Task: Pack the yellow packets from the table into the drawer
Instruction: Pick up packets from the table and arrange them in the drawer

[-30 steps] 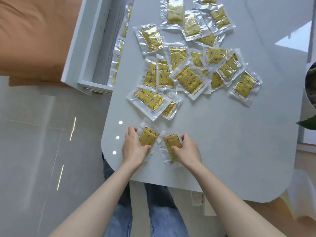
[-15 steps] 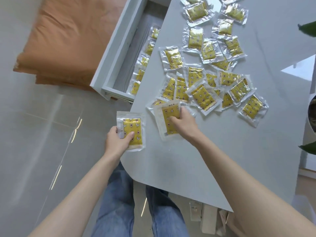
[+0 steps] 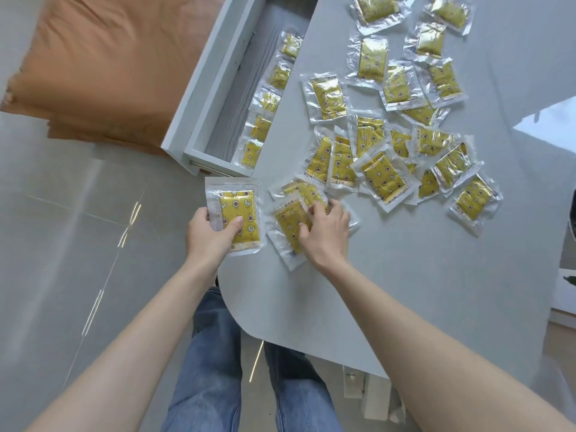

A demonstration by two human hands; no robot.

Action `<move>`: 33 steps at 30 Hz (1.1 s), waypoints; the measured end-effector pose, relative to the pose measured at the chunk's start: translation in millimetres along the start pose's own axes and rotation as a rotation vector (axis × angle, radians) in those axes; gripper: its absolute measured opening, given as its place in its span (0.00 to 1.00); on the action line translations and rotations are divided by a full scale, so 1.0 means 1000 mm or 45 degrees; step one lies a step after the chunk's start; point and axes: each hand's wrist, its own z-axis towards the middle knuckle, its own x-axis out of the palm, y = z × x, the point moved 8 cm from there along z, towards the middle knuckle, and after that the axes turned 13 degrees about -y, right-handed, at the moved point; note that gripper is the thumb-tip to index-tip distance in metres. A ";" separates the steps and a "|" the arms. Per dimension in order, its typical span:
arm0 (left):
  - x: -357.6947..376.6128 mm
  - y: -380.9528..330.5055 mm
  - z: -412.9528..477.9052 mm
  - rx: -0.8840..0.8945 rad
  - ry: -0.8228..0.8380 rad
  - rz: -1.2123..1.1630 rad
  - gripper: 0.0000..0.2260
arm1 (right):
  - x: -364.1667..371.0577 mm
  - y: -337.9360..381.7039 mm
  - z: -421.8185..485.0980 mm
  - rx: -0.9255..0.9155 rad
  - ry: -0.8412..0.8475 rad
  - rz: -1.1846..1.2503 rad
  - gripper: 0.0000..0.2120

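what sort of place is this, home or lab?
Probably a room in a home: a white table with a pull-out drawer, an orange cushion, glossy floor tiles.

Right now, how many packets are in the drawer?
5 in a row in the drawer beside the table: nearest packet, second, third, fourth, farthest. The table may hide more.

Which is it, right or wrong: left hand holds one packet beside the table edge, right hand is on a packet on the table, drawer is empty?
Wrong on the drawer: it is not empty. The head view shows a row of packets inside it. The rest stands: left hand holds one packet beside the table edge, right hand is on a packet on the table.
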 end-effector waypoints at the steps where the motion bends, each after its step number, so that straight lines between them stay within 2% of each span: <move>1: -0.002 0.000 0.001 0.004 -0.005 0.013 0.11 | 0.001 0.001 -0.005 -0.014 0.003 0.007 0.14; 5: -0.008 0.003 0.006 0.010 0.003 0.054 0.11 | 0.006 0.009 -0.021 -0.079 0.024 0.005 0.13; 11: -0.016 0.006 0.018 0.001 -0.009 0.067 0.11 | 0.008 0.017 -0.010 0.104 0.043 0.144 0.14; 15: -0.020 0.004 0.029 0.012 -0.038 0.065 0.11 | 0.014 0.029 -0.004 0.088 0.032 0.092 0.27; 17: -0.021 0.003 0.032 0.014 -0.043 0.064 0.11 | 0.018 0.030 -0.004 0.088 0.029 0.029 0.29; 24: -0.027 -0.001 0.033 0.011 0.014 0.052 0.13 | 0.025 0.034 -0.008 0.055 0.123 0.005 0.17; 28: -0.042 -0.016 0.023 0.028 0.053 0.024 0.12 | 0.010 0.036 -0.020 0.214 0.156 0.305 0.07; 33: -0.073 -0.054 -0.010 0.085 0.106 -0.059 0.13 | -0.048 0.042 -0.038 0.431 0.121 0.679 0.06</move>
